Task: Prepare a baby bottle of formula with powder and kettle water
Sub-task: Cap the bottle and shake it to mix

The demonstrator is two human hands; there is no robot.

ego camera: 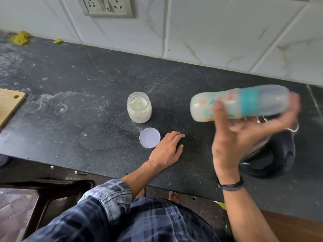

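There is one baby bottle [239, 105], with one teal band [250, 103] around it. One jar [139, 112] of powder is open, and one green scoop handle [139, 104] shows inside it. There is one round lid [150, 137], off the jar. One kettle [272, 154] is present, partly hidden. There is one dark counter [70, 75], and one wooden board [10, 105] at its edge. Two hands are in view, the left hand [166, 151] and the right hand [244, 137], with one dark wristband [230, 186] between them. There are two yellow scraps, a bigger scrap [20, 37] and a smaller scrap [58, 41]. One switch plate [106, 6] carries two sockets. One bare foot [173, 196] shows clearly; a second cannot be counted for sure.
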